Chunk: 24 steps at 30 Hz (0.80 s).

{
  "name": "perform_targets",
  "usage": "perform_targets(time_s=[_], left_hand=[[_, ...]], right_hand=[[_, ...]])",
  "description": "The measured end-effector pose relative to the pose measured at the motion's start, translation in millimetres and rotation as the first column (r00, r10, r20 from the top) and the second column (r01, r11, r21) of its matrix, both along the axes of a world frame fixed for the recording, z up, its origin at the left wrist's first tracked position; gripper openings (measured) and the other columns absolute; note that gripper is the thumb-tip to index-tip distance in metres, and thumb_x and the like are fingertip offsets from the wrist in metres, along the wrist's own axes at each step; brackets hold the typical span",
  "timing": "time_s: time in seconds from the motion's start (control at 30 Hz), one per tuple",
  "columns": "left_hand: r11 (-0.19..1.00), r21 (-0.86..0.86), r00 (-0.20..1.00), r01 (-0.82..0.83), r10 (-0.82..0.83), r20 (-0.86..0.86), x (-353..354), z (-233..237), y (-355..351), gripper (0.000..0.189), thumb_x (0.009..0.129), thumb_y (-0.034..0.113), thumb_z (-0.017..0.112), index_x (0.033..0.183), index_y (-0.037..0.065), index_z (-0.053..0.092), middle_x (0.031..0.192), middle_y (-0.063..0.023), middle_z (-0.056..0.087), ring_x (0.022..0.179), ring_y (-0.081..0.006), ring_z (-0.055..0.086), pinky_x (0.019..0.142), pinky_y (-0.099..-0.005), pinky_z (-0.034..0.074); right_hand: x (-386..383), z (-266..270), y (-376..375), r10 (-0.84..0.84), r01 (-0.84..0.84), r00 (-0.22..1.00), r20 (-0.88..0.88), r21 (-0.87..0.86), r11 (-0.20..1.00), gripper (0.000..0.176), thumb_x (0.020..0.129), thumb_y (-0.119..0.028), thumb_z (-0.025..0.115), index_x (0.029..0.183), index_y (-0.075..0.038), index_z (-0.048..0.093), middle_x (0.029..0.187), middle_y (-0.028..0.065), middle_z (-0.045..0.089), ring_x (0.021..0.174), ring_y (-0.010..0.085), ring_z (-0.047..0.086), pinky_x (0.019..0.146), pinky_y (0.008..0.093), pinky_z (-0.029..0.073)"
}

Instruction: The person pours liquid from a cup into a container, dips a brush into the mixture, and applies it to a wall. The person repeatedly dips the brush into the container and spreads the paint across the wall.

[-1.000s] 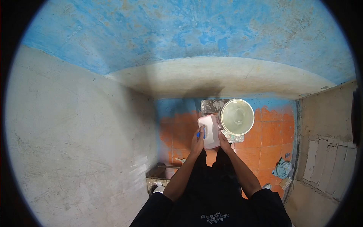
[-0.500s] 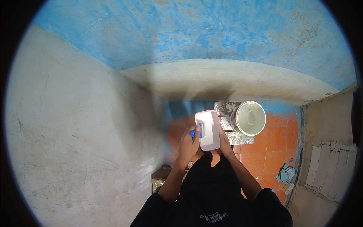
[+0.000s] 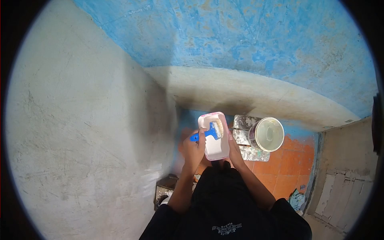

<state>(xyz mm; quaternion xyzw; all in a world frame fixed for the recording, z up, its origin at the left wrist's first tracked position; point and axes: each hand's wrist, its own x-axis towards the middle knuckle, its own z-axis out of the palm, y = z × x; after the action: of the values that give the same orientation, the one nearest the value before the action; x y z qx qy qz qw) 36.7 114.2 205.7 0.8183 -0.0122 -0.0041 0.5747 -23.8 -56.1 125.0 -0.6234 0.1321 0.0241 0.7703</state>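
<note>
My left hand [image 3: 194, 149] is closed round the blue handle of a wide flat paintbrush [image 3: 213, 130]. The brush lies over the inside of a pale pink plastic tub [image 3: 218, 153], its light bristles pointing right towards the tub's far right wall. White paint coats the tub's inside. Along the tub's right side, my right hand [image 3: 235, 151] grips the outer wall, its fingers partly hidden. The tub is held up in front of my body, above the floor.
A paint-spattered stool [image 3: 256, 154] with a white bucket [image 3: 270, 134] on it stands to the right. A blue wall [image 3: 248, 36] with worn patches is ahead, a grey wall [image 3: 80, 120] on the left. A crumpled cloth [image 3: 296, 199] lies on the orange tiles [image 3: 286, 162].
The brush has turned in my left hand's grip and come up within the tub, so its bristles now show. The view has shifted, swinging a little towards the left wall.
</note>
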Motion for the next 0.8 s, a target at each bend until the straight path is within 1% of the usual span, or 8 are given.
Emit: perform_targets(time_s=[0.1, 0.2, 0.3, 0.37, 0.5, 0.6, 0.7, 0.8], left_hand=[[0.996, -0.088, 1.0, -0.01, 0.01, 0.003, -0.9, -4.0, -3.7, 0.027, 0.105, 0.02, 0.059, 0.109, -0.001, 0.075, 0.075, -0.0094, 0.071, 0.068, -0.012, 0.066, 0.064, -0.0284, 0.051], [0.994, -0.113, 1.0, -0.007, 0.006, -0.009, -4.2, 1.8, -6.8, 0.032, 0.108, 0.025, 0.055, 0.111, 0.0, 0.074, 0.07, -0.0027, 0.063, 0.067, -0.0098, 0.06, 0.064, -0.0274, 0.048], [0.997, -0.073, 0.998, 0.039, -0.034, 0.059, 3.3, 4.7, -3.6, 0.033, 0.108, 0.026, 0.055, 0.111, 0.0, 0.074, 0.07, -0.0047, 0.065, 0.068, -0.0102, 0.061, 0.065, -0.0275, 0.049], [0.995, -0.084, 0.998, 0.049, -0.046, 0.034, 14.2, 6.4, 0.5, 0.033, 0.108, 0.026, 0.055, 0.111, 0.0, 0.074, 0.07, -0.0053, 0.065, 0.068, -0.0104, 0.062, 0.065, -0.0275, 0.049], [0.99, -0.099, 0.995, 0.101, -0.098, 0.029, 48.1, 9.2, 9.3, 0.032, 0.108, 0.026, 0.055, 0.112, 0.0, 0.074, 0.068, -0.0052, 0.065, 0.067, -0.0105, 0.062, 0.064, -0.0276, 0.049], [0.984, -0.083, 0.988, 0.157, -0.155, 0.03, 84.6, 4.3, 24.1, 0.032, 0.108, 0.025, 0.055, 0.11, 0.0, 0.075, 0.067, -0.0047, 0.064, 0.066, -0.0098, 0.061, 0.064, -0.0275, 0.049], [0.978, -0.084, 0.982, 0.189, -0.191, -0.009, 123.8, 15.4, 46.0, 0.033, 0.108, 0.026, 0.055, 0.107, 0.0, 0.076, 0.066, -0.004, 0.062, 0.064, -0.0093, 0.06, 0.063, -0.0274, 0.048], [0.971, -0.08, 0.97, 0.223, -0.23, -0.081, 160.1, 22.2, 68.8, 0.034, 0.107, 0.027, 0.056, 0.105, 0.0, 0.076, 0.064, -0.0038, 0.061, 0.062, -0.0091, 0.059, 0.062, -0.0279, 0.048]], right_hand=[[0.5, 1.7, 3.4, 0.035, -0.035, 0.999, -0.033, -0.011, 0.999, 0.061, 0.114, -0.039, 0.029, 0.158, 0.002, 0.034, 0.165, 0.0203, 0.031, 0.155, 0.0291, 0.025, 0.126, 0.0368, 0.017], [-0.1, 5.1, -0.1, 0.048, -0.051, 0.996, -0.075, -0.042, 0.998, 0.061, 0.114, -0.04, 0.029, 0.158, 0.002, 0.034, 0.163, 0.0205, 0.034, 0.153, 0.0286, 0.028, 0.125, 0.0365, 0.019], [11.0, 13.2, 3.5, 0.051, -0.053, 0.997, -0.064, -0.026, 0.998, 0.062, 0.114, -0.041, 0.028, 0.158, 0.002, 0.034, 0.159, 0.0203, 0.039, 0.149, 0.0272, 0.034, 0.123, 0.0361, 0.023], [20.1, 27.6, 8.6, 0.026, -0.028, 0.996, -0.083, -0.019, 0.999, 0.062, 0.114, -0.042, 0.028, 0.158, 0.002, 0.034, 0.156, 0.0197, 0.042, 0.145, 0.0259, 0.038, 0.121, 0.0357, 0.026], [51.2, 17.9, 18.4, -0.007, -0.001, 0.996, -0.086, -0.096, 0.995, 0.067, 0.113, -0.049, 0.029, 0.158, 0.0, 0.034, 0.148, 0.0149, 0.051, 0.135, 0.0218, 0.048, 0.115, 0.034, 0.035], [80.6, 33.4, 43.1, -0.101, 0.103, 0.992, -0.073, 0.033, 0.994, 0.066, 0.113, -0.049, 0.03, 0.156, 0.0, 0.039, 0.143, 0.0139, 0.054, 0.129, 0.0206, 0.051, 0.111, 0.0333, 0.039], [108.2, -18.6, 57.6, -0.133, 0.126, 0.989, -0.064, -0.111, 0.986, 0.064, 0.113, -0.049, 0.032, 0.152, 0.0, 0.044, 0.136, 0.0121, 0.058, 0.123, 0.0183, 0.054, 0.107, 0.0318, 0.042], [139.0, -18.2, 79.0, -0.177, 0.174, 0.98, -0.091, -0.044, 0.984, 0.065, 0.112, -0.051, 0.034, 0.151, 0.001, 0.045, 0.132, 0.0098, 0.06, 0.12, 0.0158, 0.055, 0.105, 0.0299, 0.043]])
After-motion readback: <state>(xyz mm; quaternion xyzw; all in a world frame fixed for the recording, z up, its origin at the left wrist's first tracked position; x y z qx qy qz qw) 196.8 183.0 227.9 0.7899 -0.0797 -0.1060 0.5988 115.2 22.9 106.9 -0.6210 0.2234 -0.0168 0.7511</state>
